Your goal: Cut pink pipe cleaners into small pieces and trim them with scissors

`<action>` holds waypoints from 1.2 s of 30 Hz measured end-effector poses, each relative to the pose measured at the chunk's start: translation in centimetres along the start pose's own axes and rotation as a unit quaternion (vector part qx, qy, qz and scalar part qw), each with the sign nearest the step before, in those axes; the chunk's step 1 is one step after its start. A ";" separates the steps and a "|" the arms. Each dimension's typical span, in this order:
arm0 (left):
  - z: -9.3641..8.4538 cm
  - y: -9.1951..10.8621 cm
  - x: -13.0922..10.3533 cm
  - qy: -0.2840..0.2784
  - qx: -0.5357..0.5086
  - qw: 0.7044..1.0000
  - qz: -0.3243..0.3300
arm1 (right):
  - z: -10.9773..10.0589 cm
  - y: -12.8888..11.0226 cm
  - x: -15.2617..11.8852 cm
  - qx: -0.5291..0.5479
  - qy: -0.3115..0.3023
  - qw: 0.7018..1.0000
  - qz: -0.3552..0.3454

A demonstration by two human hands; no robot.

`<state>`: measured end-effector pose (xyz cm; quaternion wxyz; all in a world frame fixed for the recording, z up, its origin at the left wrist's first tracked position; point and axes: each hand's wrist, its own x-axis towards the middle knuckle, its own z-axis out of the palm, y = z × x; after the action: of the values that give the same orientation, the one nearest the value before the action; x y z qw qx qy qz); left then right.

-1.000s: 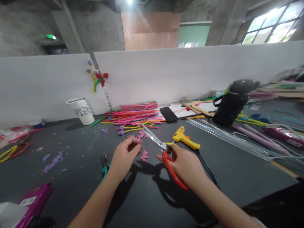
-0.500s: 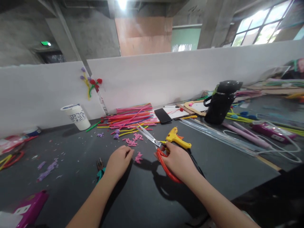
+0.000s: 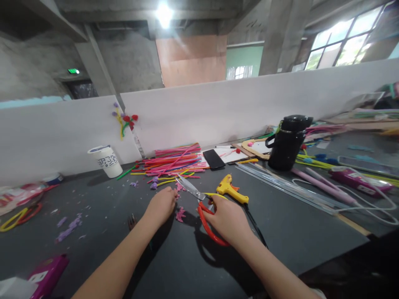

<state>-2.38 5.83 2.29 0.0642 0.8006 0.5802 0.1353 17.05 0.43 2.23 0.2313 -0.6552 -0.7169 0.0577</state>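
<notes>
My right hand (image 3: 229, 216) grips a pair of scissors (image 3: 191, 189) by its red handle, the blades pointing up and left over the table. My left hand (image 3: 162, 204) is low over the table with its fingers curled together at the pile of short pink fuzzy pieces (image 3: 180, 187), partly covering it. Whatever is between those fingertips is hidden. Between the hands a small clump of pink pieces (image 3: 180, 214) lies on the dark table. Just beyond my right hand lies a yellow glue gun (image 3: 231, 189) with a black cord.
Pink and red pipe cleaners (image 3: 174, 160) are heaped at the back beside a phone (image 3: 213, 159). A white cup (image 3: 107, 162) stands left, a black flask (image 3: 288, 143) right. Purple scraps (image 3: 70, 228) and pliers-like tips (image 3: 132, 221) lie left. Clear sticks (image 3: 286, 187) lie right.
My left hand has moved forward and slightly right, from beside the small clump to the pink pile. The scissors have shifted slightly left in my right hand. The view has tilted up a little.
</notes>
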 end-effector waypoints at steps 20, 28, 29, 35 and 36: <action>-0.2 1.0 -2.5 0.011 -0.407 0.909 -0.092 | 0.0 0.1 -0.5 0.115 -0.010 0.993 0.013; 0.0 1.8 -4.1 -0.018 -0.659 0.742 -0.122 | 0.9 -0.5 -0.5 0.282 -0.097 0.955 0.009; 0.0 1.9 -4.2 -0.020 -0.668 0.733 -0.124 | 0.8 -0.8 -0.4 0.309 -0.113 0.944 0.011; -0.1 3.3 -4.6 -0.037 -0.701 0.705 -0.100 | 0.3 -3.2 0.2 0.403 -0.173 0.898 0.020; 0.0 3.5 -4.7 -0.038 -0.702 0.705 -0.092 | 0.3 -3.4 0.2 0.401 -0.165 0.901 0.013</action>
<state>-0.51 0.28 2.57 0.6418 0.4718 0.3853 0.4659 13.82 0.28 3.36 0.3518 -0.4970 -0.6526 0.4509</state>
